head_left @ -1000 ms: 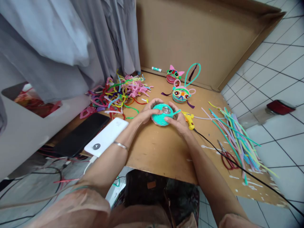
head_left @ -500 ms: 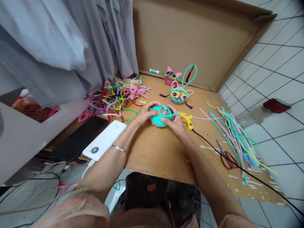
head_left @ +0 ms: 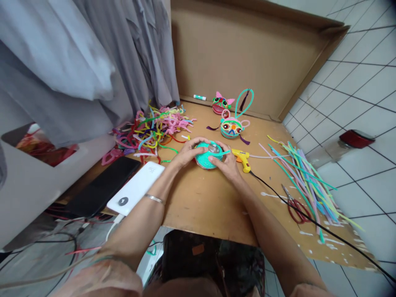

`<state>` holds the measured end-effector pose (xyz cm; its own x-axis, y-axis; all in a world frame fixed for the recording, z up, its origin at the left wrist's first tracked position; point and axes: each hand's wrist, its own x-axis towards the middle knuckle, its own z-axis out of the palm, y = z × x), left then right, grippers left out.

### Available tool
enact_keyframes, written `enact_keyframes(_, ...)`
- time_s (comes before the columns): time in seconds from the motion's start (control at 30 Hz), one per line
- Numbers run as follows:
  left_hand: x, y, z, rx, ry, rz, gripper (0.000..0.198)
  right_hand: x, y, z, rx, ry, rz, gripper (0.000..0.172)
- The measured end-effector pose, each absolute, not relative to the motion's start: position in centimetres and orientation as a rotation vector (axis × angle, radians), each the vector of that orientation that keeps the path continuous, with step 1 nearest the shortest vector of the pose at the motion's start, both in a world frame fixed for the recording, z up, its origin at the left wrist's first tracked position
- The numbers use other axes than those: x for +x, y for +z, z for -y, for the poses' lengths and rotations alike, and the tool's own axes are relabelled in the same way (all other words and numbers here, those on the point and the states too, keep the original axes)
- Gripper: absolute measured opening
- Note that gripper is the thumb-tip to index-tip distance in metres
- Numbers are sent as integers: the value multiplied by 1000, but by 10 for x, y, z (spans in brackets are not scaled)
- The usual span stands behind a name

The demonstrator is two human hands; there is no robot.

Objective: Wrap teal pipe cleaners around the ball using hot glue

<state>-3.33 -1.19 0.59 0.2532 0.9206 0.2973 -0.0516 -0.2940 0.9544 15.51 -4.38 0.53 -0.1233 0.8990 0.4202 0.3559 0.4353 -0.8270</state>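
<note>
The left grip point(head_left: 186, 154) and the right grip point(head_left: 229, 167) clasped opposite sides of a turquoise coiled disc point(head_left: 204, 161), a thumb on its upper face from each side. The disc lay between both grips, over the tabletop point(head_left: 204, 210); contact beneath could not be told. A loose turquoise end projected towards the right grip. Just right of that grip lay a yellow glue gun point(head_left: 243, 159). Beyond the grips stood a turquoise animal face point(head_left: 231, 128) with pink loop ears and, farther back, a red-mouthed one point(head_left: 220, 105). Beyond the left grip, leftward, was a tangle of coloured stems point(head_left: 163, 126); straight stems point(head_left: 311, 181) and red-handled scissors point(head_left: 297, 209) lay well right of the right grip.
</note>
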Motion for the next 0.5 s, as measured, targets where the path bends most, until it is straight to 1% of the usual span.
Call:
enact_keyframes(0.13,-33,5,10,1694,1269,-860,35,155,4,43,-1153,643,1672,61)
enact_keyframes(0.23,-31,8,13,1818,1308,-868,38,154,3,44,-1195,616,1644,59)
enact_keyframes(0.33,-32,14,21,1911,1257,-896,44,153,3,45,-1227,576,1639,58)
enact_keyframes(0.43,-37,21,28,1993,1134,-949,57,151,3,46,-1274,490,1635,58)
enact_keyframes(0.5,-40,23,29,2066,1040,-980,74,150,3,46,-1293,454,1639,56)
